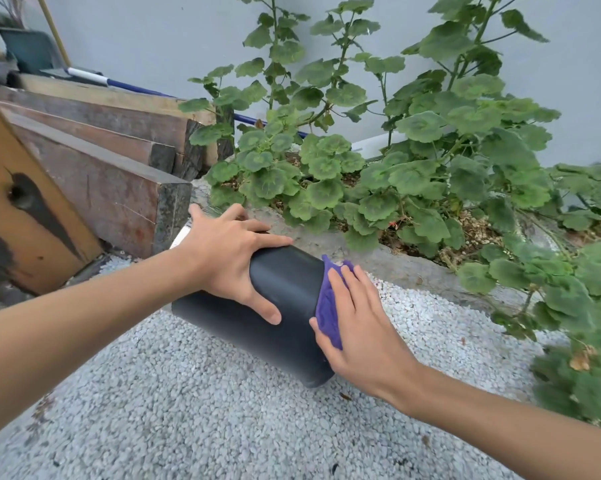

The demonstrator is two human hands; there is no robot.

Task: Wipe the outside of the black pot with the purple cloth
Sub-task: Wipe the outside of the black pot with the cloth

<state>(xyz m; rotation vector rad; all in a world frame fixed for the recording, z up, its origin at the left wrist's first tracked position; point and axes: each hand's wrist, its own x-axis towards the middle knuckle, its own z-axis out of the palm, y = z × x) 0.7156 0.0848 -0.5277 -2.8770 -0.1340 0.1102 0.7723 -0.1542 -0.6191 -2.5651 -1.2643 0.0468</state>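
The black pot [285, 327] is tipped on its side above the gravel, its long axis running from left to lower right. My left hand [226, 258] lies over its upper left part, fingers spread across the top and thumb reaching down the near side, holding it. My right hand [357, 317] presses the purple cloth [326, 313] flat against the pot's right end with straight fingers. Most of the cloth is hidden under that hand.
White gravel [222, 410] covers the ground below the pot. A stone-edged bed [396, 261] of green leafy plants [413, 161] runs behind and to the right. Stacked wooden beams [112, 174] and a leaning board [18, 202] stand at the left.
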